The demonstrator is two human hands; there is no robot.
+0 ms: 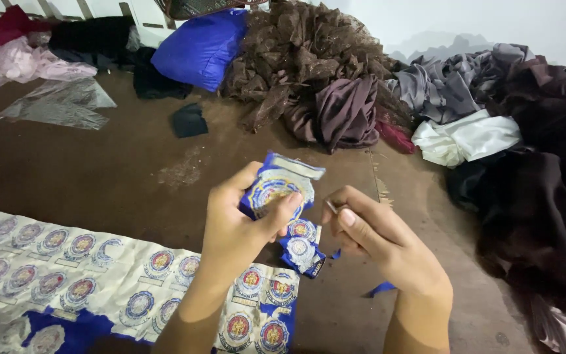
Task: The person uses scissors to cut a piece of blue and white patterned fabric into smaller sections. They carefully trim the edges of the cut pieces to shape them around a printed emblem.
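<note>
My left hand (pixel 240 226) grips a blue embroidered badge patch (pixel 276 187) between thumb and fingers, held up over the brown surface. My right hand (pixel 378 239) pinches a small metal tool (pixel 331 207) right beside the patch's edge; what kind of tool it is cannot be made out. A strip of more blue badges (pixel 302 250) hangs below the held patch. A white and blue cloth sheet with several round embroidered badges (pixel 99 278) lies flat at the lower left under my left forearm.
Heaps of fabric line the far side: blue cloth (pixel 198 46), brown netting (pixel 302 52), maroon cloth (pixel 348 111), grey (pixel 453 82), white (pixel 466 137) and dark cloth (pixel 545 196) at the right. A clear plastic bag (pixel 60 105) lies far left. Blue scraps (pixel 380 288) lie by my right wrist.
</note>
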